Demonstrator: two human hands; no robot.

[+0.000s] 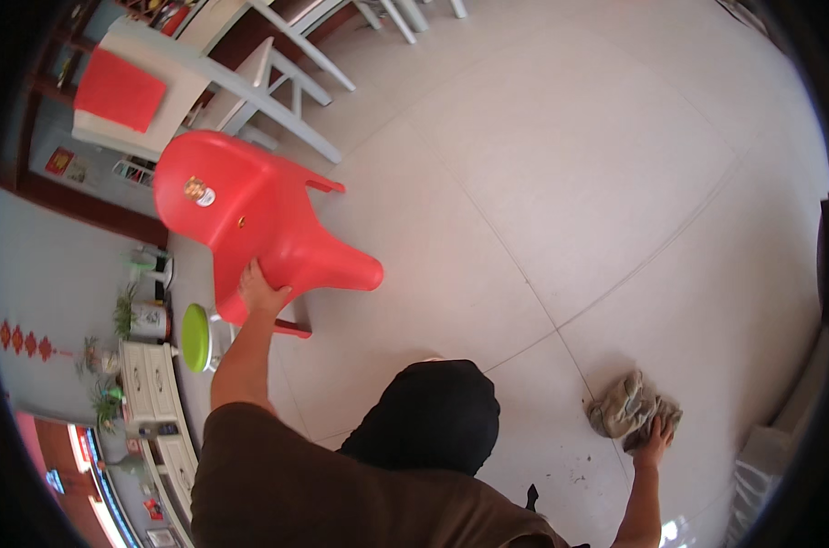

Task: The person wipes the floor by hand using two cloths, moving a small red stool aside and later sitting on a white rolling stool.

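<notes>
A red plastic child's chair [277, 226] with stickers on it stands left of the middle. My left hand [260, 289] grips the near edge of its seat, thumb on top. To the right, my right hand [654, 438] presses on a crumpled grey-brown cloth [623, 407] lying on the tiled floor [524, 205], its fingers over the cloth. Small dark specks [579, 469] lie on the tiles to the left of my right forearm. My knee in black cloth [435, 411] shows between my arms.
A round stool with a green seat [195, 338] stands beside the red chair. Behind that are a white table [182, 65] and white chairs [250, 75]. A white drawer cabinet [151, 383] with potted plants runs along the left. Grey furniture [764, 459] borders the right side.
</notes>
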